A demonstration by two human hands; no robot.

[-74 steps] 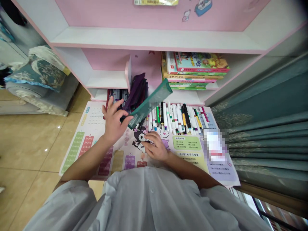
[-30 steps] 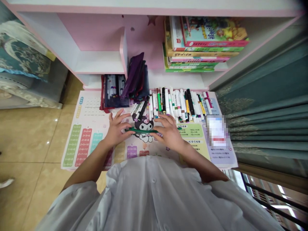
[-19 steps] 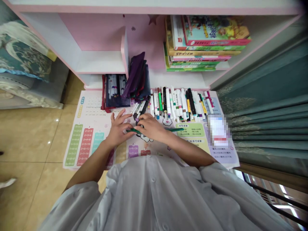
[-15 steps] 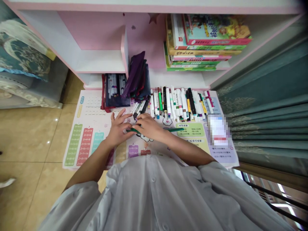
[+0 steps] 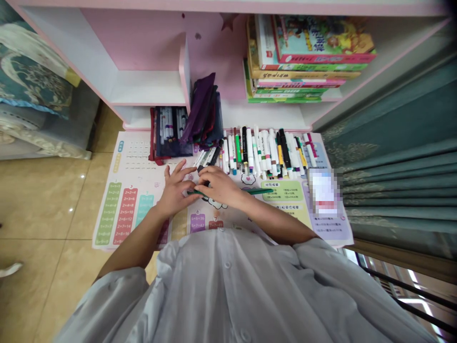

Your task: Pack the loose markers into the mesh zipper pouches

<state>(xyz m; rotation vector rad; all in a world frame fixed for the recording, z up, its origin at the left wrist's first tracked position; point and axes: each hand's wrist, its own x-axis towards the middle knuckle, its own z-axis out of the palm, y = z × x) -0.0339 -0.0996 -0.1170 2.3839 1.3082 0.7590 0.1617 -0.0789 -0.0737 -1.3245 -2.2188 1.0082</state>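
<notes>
A long, thin green strip (image 5: 260,191) runs crosswise near the front of the desk, its middle hidden beneath my right hand and wrist. At its left end my left hand (image 5: 174,188) pinches it between thumb and forefinger, the other fingers spread upward. My right hand (image 5: 218,185) is closed on the same end, its fingertips close to the left ones. Whether the strip is the edge of a pouch, I cannot tell. Just beyond the hands lie a few grey-and-white markers (image 5: 209,157). To their right is a row of several markers (image 5: 264,152), mostly white-barrelled.
Behind the left hand lies a dark mesh pouch (image 5: 174,147) with markers inside. Folded purple and dark pouches (image 5: 202,112) lean beside it. Books (image 5: 307,71) are stacked on the shelf. A blurred phone (image 5: 324,193) lies at right, near the curtain (image 5: 385,176). A printed mat (image 5: 132,166) covers the desk.
My right fingers have shifted slightly at the strip's left end. The whole view has tipped a little; the markers and pouches lie as before.
</notes>
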